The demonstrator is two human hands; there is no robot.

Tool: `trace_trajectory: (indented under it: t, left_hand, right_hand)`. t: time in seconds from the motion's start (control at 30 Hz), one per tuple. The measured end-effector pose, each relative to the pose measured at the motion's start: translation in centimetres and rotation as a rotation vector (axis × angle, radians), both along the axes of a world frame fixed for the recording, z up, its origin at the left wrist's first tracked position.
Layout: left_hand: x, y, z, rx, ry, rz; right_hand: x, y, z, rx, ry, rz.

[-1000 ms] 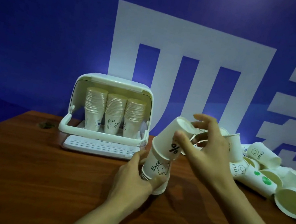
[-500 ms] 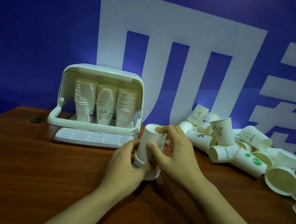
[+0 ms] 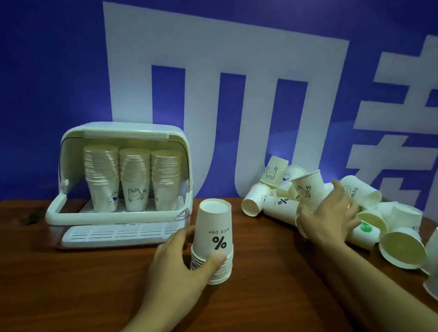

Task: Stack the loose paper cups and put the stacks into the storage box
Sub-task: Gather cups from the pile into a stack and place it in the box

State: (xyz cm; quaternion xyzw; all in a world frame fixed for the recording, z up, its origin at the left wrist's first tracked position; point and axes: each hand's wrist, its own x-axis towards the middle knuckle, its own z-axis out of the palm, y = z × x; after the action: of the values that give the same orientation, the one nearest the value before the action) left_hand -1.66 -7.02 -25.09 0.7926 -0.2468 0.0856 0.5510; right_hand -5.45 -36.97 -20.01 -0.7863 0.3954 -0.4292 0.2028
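Observation:
A stack of upside-down white paper cups stands on the wooden table at the centre; its top cup is printed "%" and "NICE DAY". My left hand grips the stack's lower rims. My right hand reaches into the pile of loose paper cups at the right and closes around a tilted cup printed "Hi". The white storage box sits at the left with its lid flipped up. Three tall cup stacks stand upright inside it.
The brown wooden table ends at a dark edge on the left. A blue wall with large white characters rises right behind box and pile. More loose cups lie and stand at the far right edge.
The "%" cup has been pushed down fully onto the stack. My right hand let go of it and moved right into the loose pile. My left hand stays on the stack.

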Motion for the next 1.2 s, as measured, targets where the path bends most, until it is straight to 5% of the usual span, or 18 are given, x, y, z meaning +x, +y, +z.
trace_trajectory:
  t: [0.2,0.33,0.47,0.83,1.2]
  left_hand:
    - [0.0,-0.2,0.1,-0.019,-0.018,-0.002]
    - [-0.1,-0.3,0.4,-0.006,-0.018,-0.005]
    - [0.0,-0.3,0.3,0.001,-0.019,-0.002]
    - [-0.1,-0.3,0.1,0.025,-0.035,-0.025]
    - [-0.3,-0.4,0.4,0.101,0.042,-0.065]
  right_hand:
    - [0.5,-0.8,1.6,-0.046,-0.018,0.037]
    - [-1.2,5.1,3.2,-0.069,-0.218,0.468]
    - [-3.7,11.2,5.2,-0.1,-0.188,0.703]
    - [-6.2,14.1,8.5,-0.139,-0.285,0.804]
    - [-3.3,14.5,4.4,-0.357,0.071,0.799]
